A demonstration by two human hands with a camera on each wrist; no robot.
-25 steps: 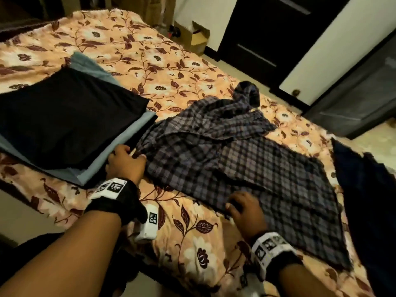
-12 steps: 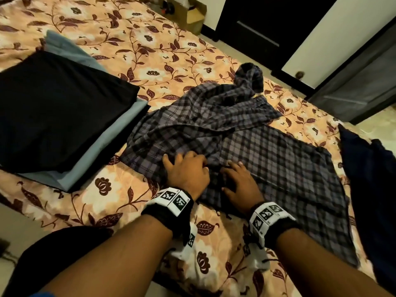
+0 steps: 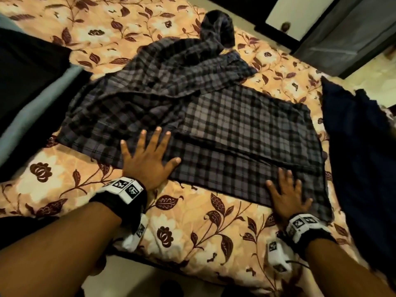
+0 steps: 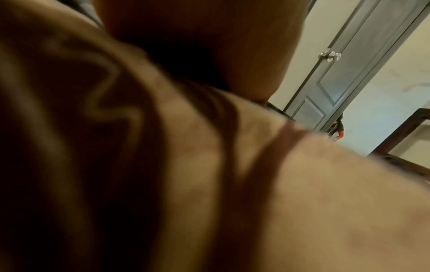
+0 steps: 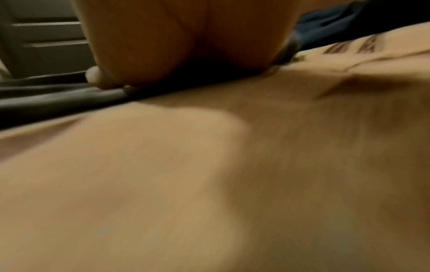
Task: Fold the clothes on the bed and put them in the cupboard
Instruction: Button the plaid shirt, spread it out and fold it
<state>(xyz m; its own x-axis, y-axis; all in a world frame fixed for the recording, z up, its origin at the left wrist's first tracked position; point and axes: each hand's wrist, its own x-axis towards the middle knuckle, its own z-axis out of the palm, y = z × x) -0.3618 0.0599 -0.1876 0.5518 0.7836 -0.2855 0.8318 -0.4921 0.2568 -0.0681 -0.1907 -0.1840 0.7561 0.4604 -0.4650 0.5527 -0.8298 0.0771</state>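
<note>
My hands have slid apart along the checked shirt (image 3: 214,116) on the bed (image 3: 192,221): left hand (image 3: 147,161) and right hand (image 3: 288,194) now press its near edge, fingers spread flat. Smoothed, I judge it ready for folding.

A grey panelled door (image 3: 347,33) stands ajar beyond the bed's (image 3: 192,221) far corner, beside a pale wall (image 4: 391,103); lighting is dim, warm.
</note>
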